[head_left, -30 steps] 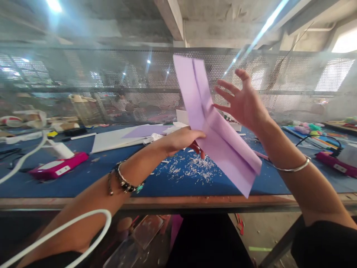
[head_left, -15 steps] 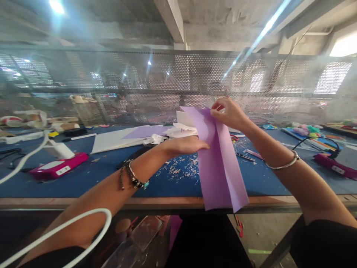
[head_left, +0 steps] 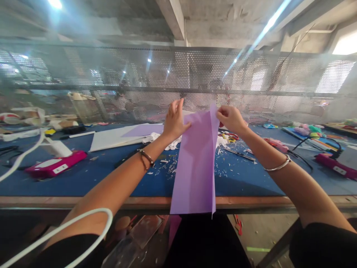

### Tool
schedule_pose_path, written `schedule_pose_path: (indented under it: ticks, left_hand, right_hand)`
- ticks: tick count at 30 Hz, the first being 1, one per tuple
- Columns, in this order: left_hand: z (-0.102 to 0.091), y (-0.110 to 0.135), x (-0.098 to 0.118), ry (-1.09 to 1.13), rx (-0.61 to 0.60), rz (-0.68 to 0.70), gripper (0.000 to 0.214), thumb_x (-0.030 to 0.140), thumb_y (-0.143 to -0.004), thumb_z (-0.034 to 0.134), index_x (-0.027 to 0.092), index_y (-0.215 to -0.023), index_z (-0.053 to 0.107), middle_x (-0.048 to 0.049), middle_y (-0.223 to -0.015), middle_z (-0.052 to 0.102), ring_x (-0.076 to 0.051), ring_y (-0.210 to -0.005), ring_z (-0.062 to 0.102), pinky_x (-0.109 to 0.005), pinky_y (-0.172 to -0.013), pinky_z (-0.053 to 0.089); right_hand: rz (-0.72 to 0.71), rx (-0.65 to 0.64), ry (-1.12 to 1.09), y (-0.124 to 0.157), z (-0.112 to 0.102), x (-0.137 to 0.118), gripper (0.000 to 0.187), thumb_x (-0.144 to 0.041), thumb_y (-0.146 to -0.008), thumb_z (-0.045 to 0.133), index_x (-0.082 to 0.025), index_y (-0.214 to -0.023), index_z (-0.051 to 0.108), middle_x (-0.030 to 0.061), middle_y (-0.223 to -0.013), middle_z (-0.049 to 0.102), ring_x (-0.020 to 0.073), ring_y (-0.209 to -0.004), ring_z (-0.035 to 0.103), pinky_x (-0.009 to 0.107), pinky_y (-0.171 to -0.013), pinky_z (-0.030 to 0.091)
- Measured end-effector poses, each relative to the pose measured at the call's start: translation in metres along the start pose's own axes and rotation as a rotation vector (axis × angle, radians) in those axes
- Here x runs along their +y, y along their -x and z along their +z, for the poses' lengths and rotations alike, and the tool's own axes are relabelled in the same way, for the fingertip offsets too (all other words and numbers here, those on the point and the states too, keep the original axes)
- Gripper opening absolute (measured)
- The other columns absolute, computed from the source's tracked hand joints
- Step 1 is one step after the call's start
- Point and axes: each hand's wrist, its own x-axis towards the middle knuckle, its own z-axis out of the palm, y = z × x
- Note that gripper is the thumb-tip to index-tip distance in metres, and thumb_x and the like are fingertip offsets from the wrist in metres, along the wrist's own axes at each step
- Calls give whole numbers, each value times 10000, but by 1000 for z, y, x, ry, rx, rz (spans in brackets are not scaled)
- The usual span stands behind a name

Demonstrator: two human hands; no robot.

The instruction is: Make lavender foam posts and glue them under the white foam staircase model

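Observation:
A folded sheet of purple paper hangs upright in front of me, its lower end reaching past the table's front edge. My left hand is at its upper left edge, thumb lying on the paper's face and the other fingers raised and curled. At the upper right, my right hand pinches the sheet beside its fold, where a narrow flap stands along the right side. Behind the sheet lie crumpled white paper scraps, partly hidden.
White paper shreds litter the blue tabletop. White boards lie back left. Magenta power strips stand left and right. A craft knife and red-handled scissors lie right of centre. A white cable loops at lower left.
The purple paper has turned to show its broad face, its flap now narrow at the right. My left hand has moved up and left along its edge; my right hand has shifted slightly right and down.

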Motion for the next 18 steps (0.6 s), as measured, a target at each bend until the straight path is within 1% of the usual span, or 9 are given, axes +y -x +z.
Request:
schedule_pose_path:
  ticks: [2, 3, 4, 5, 7, 10, 13, 16, 18]
  left_hand:
    - [9, -11, 4, -125, -79, 154, 529, 254, -707, 609, 122, -1208, 499, -166, -1333, 432, -288, -1245, 365, -404, -1039, 271]
    - [13, -15, 9, -134, -148, 209, 364, 272, -771, 542, 136, -1107, 572, -133, -1219, 541, -261, -1198, 415, -382, -1026, 277]
    - [17, -19, 14, -111, -179, 224, 291, 295, -830, 461, 159, -1047, 598, -98, -1138, 597, -234, -1139, 465, -374, -1006, 285]
    - [20, -22, 19, -75, -196, 193, 291, 328, -864, 403, 172, -1000, 607, -72, -1052, 630, -215, -1052, 515, -368, -966, 306]
    - [27, -27, 28, 21, -230, 66, 358, 395, -886, 337, 161, -808, 597, -41, -806, 631, -173, -808, 552, -302, -782, 372]
    - [34, -31, 35, 134, -248, -74, 417, 456, -858, 369, 174, -554, 415, 14, -538, 428, -117, -565, 415, -245, -557, 279]
    - [41, -27, 37, 153, -244, -114, 457, 481, -840, 394, 182, -504, 314, 31, -491, 312, -100, -511, 332, -252, -517, 203]
    - [48, -18, 38, 67, -229, -111, 447, 476, -834, 399, 171, -508, 386, 13, -506, 384, -109, -521, 366, -255, -519, 191]
    - [53, -10, 39, -20, -193, -117, 431, 479, -824, 413, 168, -528, 452, -1, -527, 437, -119, -530, 391, -258, -518, 183]
  right_hand:
    - [-17, -44, -34, 4, 6, 3, 119, -198, -748, 474, -173, -632, 471, -36, -525, 489, 66, -475, 534, 189, -467, 414]
    - [-14, -66, -79, 6, 8, 5, 113, -203, -756, 471, -176, -647, 464, -40, -534, 485, 63, -476, 530, 189, -470, 416]
    - [-9, -81, -129, 8, 9, 6, 107, -206, -765, 466, -178, -662, 457, -46, -541, 478, 57, -472, 518, 188, -467, 413]
    - [-3, -85, -174, 10, 10, 7, 99, -205, -772, 462, -180, -676, 451, -52, -546, 470, 51, -465, 500, 185, -460, 404]
    - [17, -67, -227, 14, 12, 9, 86, -191, -777, 458, -183, -693, 442, -64, -545, 450, 37, -452, 454, 175, -441, 370]
    - [79, -32, -269, 19, 13, 11, 90, -170, -776, 455, -183, -689, 435, -78, -527, 418, 29, -437, 398, 169, -418, 318]
    - [183, -7, -351, 23, 13, 10, 99, -156, -774, 444, -180, -678, 434, -84, -508, 402, 27, -421, 379, 167, -416, 306]
    - [294, -10, -408, 27, 11, 12, 99, -137, -760, 434, -181, -671, 434, -78, -515, 422, 31, -435, 415, 164, -440, 341]
    - [352, -57, -424, 29, 10, 17, 89, -136, -745, 441, -182, -668, 440, -68, -528, 446, 44, -450, 455, 174, -461, 382]
